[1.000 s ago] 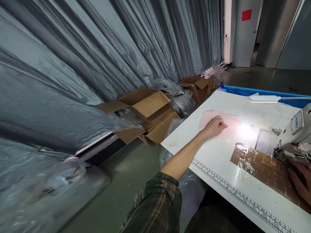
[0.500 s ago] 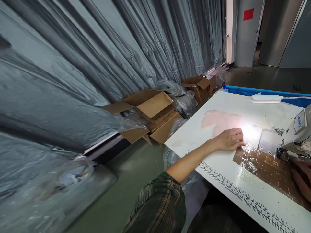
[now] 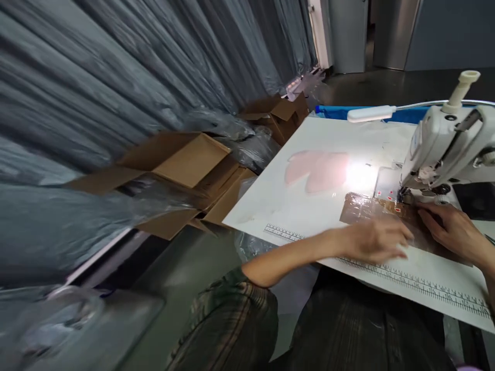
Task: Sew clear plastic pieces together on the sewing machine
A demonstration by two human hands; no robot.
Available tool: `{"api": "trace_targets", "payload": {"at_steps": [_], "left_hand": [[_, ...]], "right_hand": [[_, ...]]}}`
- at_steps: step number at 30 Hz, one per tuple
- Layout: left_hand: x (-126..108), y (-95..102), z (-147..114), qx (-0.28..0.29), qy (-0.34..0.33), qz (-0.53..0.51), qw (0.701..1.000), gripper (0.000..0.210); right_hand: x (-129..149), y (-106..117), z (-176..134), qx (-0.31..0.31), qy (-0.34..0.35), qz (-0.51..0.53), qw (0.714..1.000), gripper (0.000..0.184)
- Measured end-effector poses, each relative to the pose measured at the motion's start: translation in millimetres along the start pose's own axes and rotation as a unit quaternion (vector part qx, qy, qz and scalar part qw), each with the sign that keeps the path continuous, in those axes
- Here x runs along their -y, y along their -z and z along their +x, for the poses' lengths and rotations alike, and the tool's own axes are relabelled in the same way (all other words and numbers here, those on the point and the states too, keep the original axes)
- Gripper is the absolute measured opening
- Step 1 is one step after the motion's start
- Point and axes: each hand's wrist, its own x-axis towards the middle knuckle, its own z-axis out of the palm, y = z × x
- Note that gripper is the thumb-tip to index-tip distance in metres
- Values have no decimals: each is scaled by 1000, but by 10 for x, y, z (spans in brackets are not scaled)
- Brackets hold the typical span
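Note:
My left hand (image 3: 373, 241), smeared by motion, hovers over the front of the white table, fingers loosely stretched and apart with nothing visible in them. My right hand (image 3: 448, 226) rests just right of the needle area of a white sewing machine (image 3: 433, 144), its fingers stretched out on a brown, tape-covered sheet (image 3: 358, 207). No cloth shows under those fingers. Pale pink fabric pieces (image 3: 319, 170) lie flat on the table, left of the bright lamp spot and away from both hands.
A printed ruler (image 3: 386, 274) runs along the front edge of the table (image 3: 263, 203). A white lamp bar (image 3: 371, 114) stands at the back. On the floor to the left are open cardboard boxes (image 3: 193, 159), plastic bags (image 3: 255, 149) and a grey curtain (image 3: 174, 62).
My left hand has left the spot beside the pink pieces and come toward the front edge and my right hand. The view has swung right, showing more of the sewing machine and right hand.

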Motion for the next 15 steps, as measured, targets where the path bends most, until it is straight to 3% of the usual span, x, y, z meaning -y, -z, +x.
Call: {"api": "trace_targets", "payload": {"at_steps": [3, 7, 11, 13, 15], "left_hand": [[338, 209, -32, -52, 119, 73, 989, 26], [570, 283, -107, -44, 188, 119, 974, 19], [436, 268, -161, -66, 160, 68, 982, 15], [302, 320, -183, -70, 131, -17, 989, 14], [190, 408, -206, -63, 143, -131, 979, 13]], "right_hand": [[61, 72, 3, 10, 8, 27, 1000, 40], [109, 3, -25, -9, 56, 59, 997, 39], [216, -139, -58, -28, 117, 76, 990, 59], [287, -142, -70, -2, 146, 107, 984, 65], [342, -85, -79, 61, 133, 154, 977, 59]]}}
